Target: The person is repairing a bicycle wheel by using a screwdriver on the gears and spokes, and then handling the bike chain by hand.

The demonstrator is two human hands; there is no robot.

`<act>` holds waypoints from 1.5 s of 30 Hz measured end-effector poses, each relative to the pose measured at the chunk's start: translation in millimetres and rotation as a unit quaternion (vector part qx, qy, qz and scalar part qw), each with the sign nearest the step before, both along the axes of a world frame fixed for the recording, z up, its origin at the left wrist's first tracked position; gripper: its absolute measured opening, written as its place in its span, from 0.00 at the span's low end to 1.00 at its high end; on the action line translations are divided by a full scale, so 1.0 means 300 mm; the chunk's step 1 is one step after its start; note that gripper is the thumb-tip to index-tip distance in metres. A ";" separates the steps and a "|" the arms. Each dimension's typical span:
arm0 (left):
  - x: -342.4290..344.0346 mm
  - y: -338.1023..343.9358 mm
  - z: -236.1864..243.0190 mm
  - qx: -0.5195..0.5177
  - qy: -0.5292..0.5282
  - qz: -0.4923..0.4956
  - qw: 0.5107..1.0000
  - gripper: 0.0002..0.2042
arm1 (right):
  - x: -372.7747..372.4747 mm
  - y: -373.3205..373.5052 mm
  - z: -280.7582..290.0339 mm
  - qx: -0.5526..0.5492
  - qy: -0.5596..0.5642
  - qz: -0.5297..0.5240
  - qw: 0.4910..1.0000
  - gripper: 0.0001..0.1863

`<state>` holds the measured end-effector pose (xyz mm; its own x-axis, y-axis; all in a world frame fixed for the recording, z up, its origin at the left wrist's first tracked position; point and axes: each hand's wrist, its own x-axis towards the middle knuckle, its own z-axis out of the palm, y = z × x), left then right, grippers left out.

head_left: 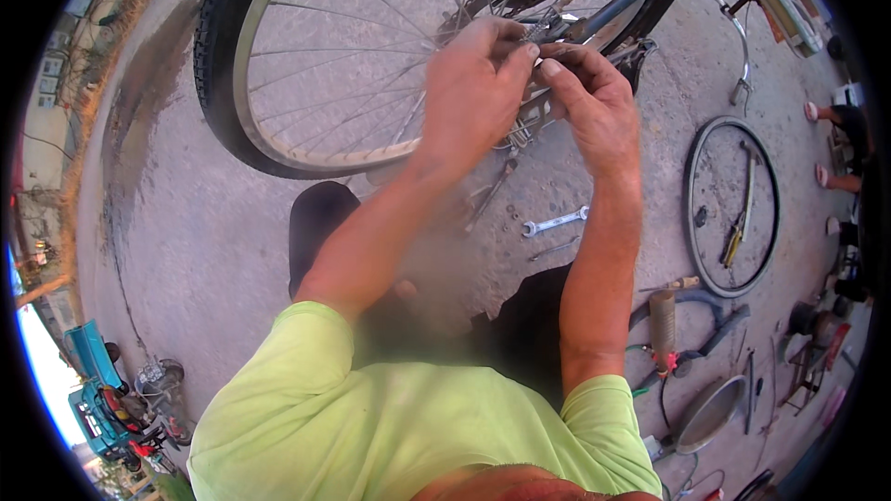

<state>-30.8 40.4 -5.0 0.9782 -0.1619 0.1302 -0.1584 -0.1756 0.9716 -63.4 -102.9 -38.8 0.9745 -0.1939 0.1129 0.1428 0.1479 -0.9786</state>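
Green shirt (371, 408), hands (534, 93) on wheel hub (548, 32)

There is one view, taken from the person's head and looking steeply down over the yellow-green shirt (390, 427) and both forearms. It sits close to the bicycle wheel (306, 65) at the far edge, and its fisheye sweep bends the concrete ground (186, 223) outward, reaching tools far right and vehicles near left.
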 end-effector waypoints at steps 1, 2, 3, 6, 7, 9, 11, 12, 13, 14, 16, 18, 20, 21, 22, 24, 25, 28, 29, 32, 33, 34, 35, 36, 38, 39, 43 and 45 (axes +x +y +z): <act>0.021 -0.012 -0.012 0.019 -0.026 0.011 0.999 0.13 | 0.000 -0.004 -0.002 -0.004 -0.004 0.001 1.000 0.11; 0.031 -0.020 -0.017 0.037 -0.053 0.023 0.998 0.13 | 0.002 -0.007 -0.004 -0.011 -0.006 -0.003 1.000 0.11; 0.031 -0.025 -0.016 0.059 -0.075 0.026 0.995 0.13 | 0.004 -0.008 -0.006 -0.018 -0.007 -0.008 1.000 0.11; 0.023 -0.026 -0.015 0.083 -0.115 0.024 0.990 0.12 | 0.003 -0.015 -0.012 -0.035 -0.007 -0.013 0.999 0.11; 0.020 -0.023 -0.033 0.062 -0.110 0.014 0.992 0.12 | 0.003 -0.018 -0.015 -0.040 -0.006 -0.014 0.999 0.11; 0.013 -0.014 -0.043 0.034 -0.090 -0.002 0.995 0.12 | 0.000 -0.022 -0.014 -0.046 -0.005 -0.025 0.999 0.12; 0.004 0.004 -0.043 0.018 -0.059 -0.016 0.998 0.12 | -0.006 -0.027 -0.011 -0.050 -0.007 -0.032 0.998 0.12; 0.004 0.006 -0.041 0.044 -0.082 0.000 0.996 0.12 | -0.009 -0.029 -0.010 -0.050 -0.010 -0.033 0.998 0.12; 0.005 0.007 -0.038 0.070 -0.106 0.018 0.992 0.12 | -0.010 -0.029 -0.008 -0.051 -0.013 -0.034 0.998 0.12; 0.007 0.010 -0.036 0.096 -0.130 0.035 0.986 0.12 | -0.010 -0.027 -0.009 -0.055 -0.027 -0.050 0.997 0.12; 0.023 0.020 -0.037 0.104 -0.194 0.068 0.973 0.11 | -0.011 -0.017 -0.014 -0.063 -0.056 -0.082 0.993 0.12; 0.043 0.025 -0.041 0.116 -0.246 0.086 0.958 0.10 | -0.013 -0.017 -0.009 -0.083 -0.088 -0.123 0.985 0.11; 0.054 0.032 -0.033 0.130 -0.287 0.089 0.945 0.10 | -0.022 -0.017 0.009 -0.149 -0.128 -0.167 0.966 0.11; 0.047 0.040 -0.027 0.137 -0.273 0.086 0.948 0.10 | -0.029 -0.023 0.016 -0.204 -0.152 -0.191 0.948 0.12; 0.042 0.042 -0.021 0.140 -0.260 0.084 0.952 0.10 | -0.031 -0.028 0.032 -0.263 -0.177 -0.212 0.924 0.12; 0.043 0.051 -0.008 0.162 -0.242 0.076 0.954 0.11 | -0.003 -0.034 0.095 -0.374 -0.263 -0.219 0.862 0.14; 0.046 0.060 -0.008 0.180 -0.235 0.069 0.953 0.11 | 0.012 -0.039 0.129 -0.429 -0.302 -0.220 0.822 0.15; 0.046 0.080 0.011 0.201 -0.219 0.042 0.954 0.11 | 0.067 -0.029 0.219 -0.553 -0.347 -0.082 0.753 0.17; 0.044 0.088 0.018 0.203 -0.214 0.031 0.955 0.11 | 0.074 -0.024 0.224 -0.577 -0.333 -0.059 0.743 0.18; 0.061 0.115 0.054 0.226 -0.159 -0.033 0.960 0.12 | 0.095 -0.032 0.234 -0.645 -0.304 0.002 0.701 0.21; 0.068 0.115 0.057 0.217 -0.158 -0.047 0.962 0.13 | 0.100 -0.042 0.253 -0.658 -0.295 0.022 0.693 0.20; 0.074 0.119 0.050 0.212 -0.156 -0.060 0.963 0.14 | 0.106 -0.046 0.266 -0.667 -0.289 0.040 0.686 0.20; 0.078 0.124 0.049 0.207 -0.155 -0.072 0.963 0.15 | 0.113 -0.050 0.278 -0.675 -0.283 0.060 0.679 0.19; 0.079 0.126 0.057 0.206 -0.152 -0.071 0.964 0.15 | 0.123 -0.056 0.285 -0.681 -0.292 0.065 0.668 0.19; 0.077 0.125 0.060 0.209 -0.145 -0.073 0.964 0.16 | 0.136 -0.072 0.277 -0.691 -0.305 0.073 0.652 0.17; 0.081 0.126 0.069 0.216 -0.143 -0.072 0.963 0.16 | 0.143 -0.076 0.283 -0.688 -0.309 0.072 0.653 0.17; 0.077 0.141 0.072 0.236 -0.113 -0.080 0.962 0.17 | 0.135 -0.085 0.265 -0.675 -0.297 0.074 0.672 0.13; 0.074 0.135 0.053 0.235 -0.113 -0.072 0.963 0.17 | 0.146 -0.095 0.239 -0.665 -0.308 0.066 0.677 0.12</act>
